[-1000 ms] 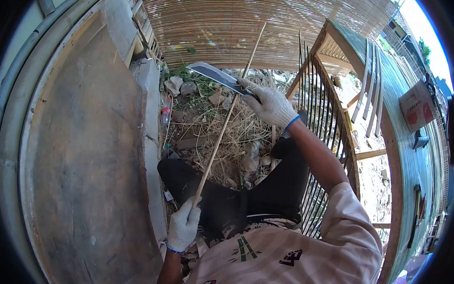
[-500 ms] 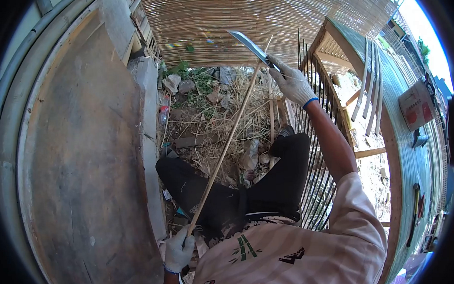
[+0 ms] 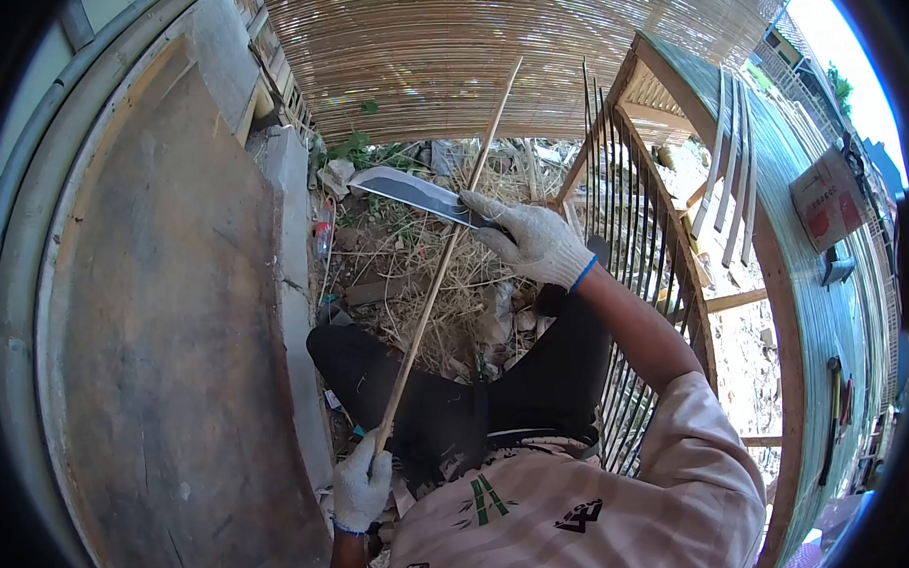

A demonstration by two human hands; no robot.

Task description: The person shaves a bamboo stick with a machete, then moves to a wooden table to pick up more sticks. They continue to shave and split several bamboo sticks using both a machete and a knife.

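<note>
A long thin bamboo strip (image 3: 424, 320) slants from the lower left up toward the woven screen. My left hand (image 3: 362, 488), in a white glove, is closed round its lower end beside my thigh. In the upper middle, my gloved right hand (image 3: 538, 239) grips a large knife (image 3: 411, 193) by its handle, which the fingers mostly hide. The wide blade points left and crosses the strip near the handle. Both hands are above my bent legs and the straw-covered ground.
A large wooden board (image 3: 176, 334) stands at left. Upright thin rods (image 3: 627, 208) in a wooden frame are at right, near a bench (image 3: 817, 341) with strips, a box (image 3: 829, 199) and tools. A woven screen (image 3: 416, 55) lies ahead.
My right hand has moved down and toward me with the knife, whose blade has swung further left and now crosses the strip lower. My left hand has shifted slightly upward with the strip's end.
</note>
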